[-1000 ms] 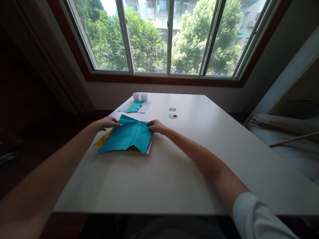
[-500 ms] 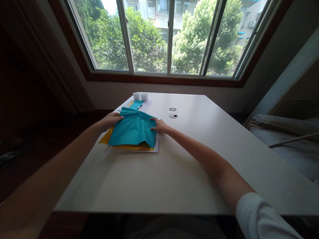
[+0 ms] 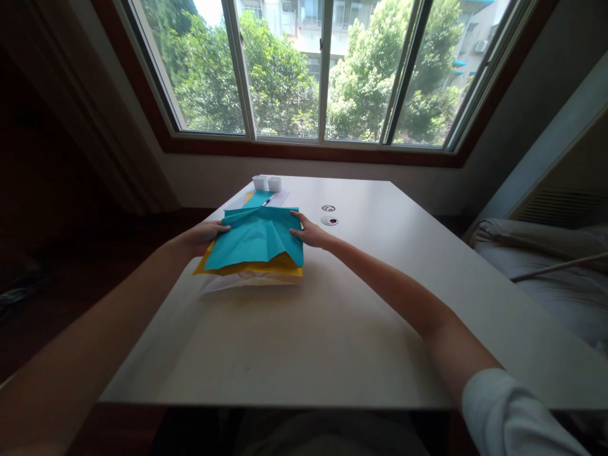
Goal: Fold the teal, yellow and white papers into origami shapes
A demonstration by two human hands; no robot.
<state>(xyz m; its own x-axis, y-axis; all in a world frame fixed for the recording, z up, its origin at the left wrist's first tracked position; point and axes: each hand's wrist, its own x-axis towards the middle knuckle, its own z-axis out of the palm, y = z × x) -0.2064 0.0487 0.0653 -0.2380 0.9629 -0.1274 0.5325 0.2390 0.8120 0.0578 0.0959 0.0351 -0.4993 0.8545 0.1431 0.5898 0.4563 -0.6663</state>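
A creased blue sheet of paper lies uppermost in a loose stack, with a yellow sheet and a white sheet showing below its near edge. My left hand grips the stack's left side, thumb on top of the blue sheet. At the right side my right hand holds the edge, its thumb and fingertips on the blue paper. The fingers under the sheets are hidden. The stack appears lifted off the white table, its near edges hanging unevenly.
Behind the stack lie another blue sheet, a pen and white paper. Two small white containers stand at the far left corner. Two round patterned discs sit mid-table. A window is beyond.
Both hands have raised and shifted the stack slightly. Its right side has moved up, and more of the white sheet shows under the yellow one.
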